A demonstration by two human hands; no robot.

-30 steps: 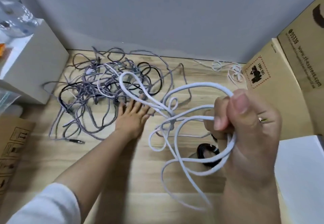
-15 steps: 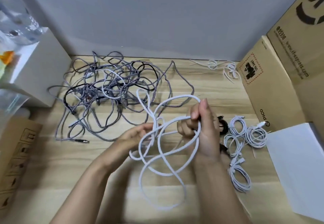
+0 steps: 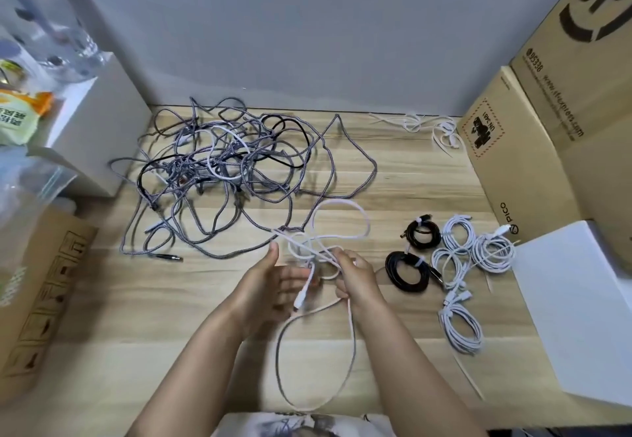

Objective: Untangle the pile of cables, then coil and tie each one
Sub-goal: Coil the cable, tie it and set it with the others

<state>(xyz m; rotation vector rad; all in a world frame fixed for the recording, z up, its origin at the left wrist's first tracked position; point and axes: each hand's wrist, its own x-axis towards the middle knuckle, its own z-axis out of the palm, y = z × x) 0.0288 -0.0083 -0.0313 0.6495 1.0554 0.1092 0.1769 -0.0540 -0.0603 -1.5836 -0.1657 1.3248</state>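
Observation:
A tangled pile of grey braided, black and white cables (image 3: 225,170) lies on the wooden table (image 3: 410,180) at the back left. A loose white cable (image 3: 342,228) loops in front of it and hangs down toward me. My right hand (image 3: 355,276) grips this cable's strands at the table's middle. My left hand (image 3: 270,282) is beside it with palm turned up and fingers relaxed, the cable's plug end lying across them. Two tied black coils (image 3: 408,270) and several tied white coils (image 3: 461,327) lie to the right.
White ties (image 3: 441,129) lie at the back right by the wall. Cardboard boxes (image 3: 513,149) stand on the right, a white box (image 3: 578,300) at the near right. A white box (image 3: 102,135) and plastic bags stand at the left, with a cardboard box (image 3: 41,286) below.
My right hand came down from near the camera to the table with the white cable. My left hand left the pile and joined it. The white cable is now free of the pile.

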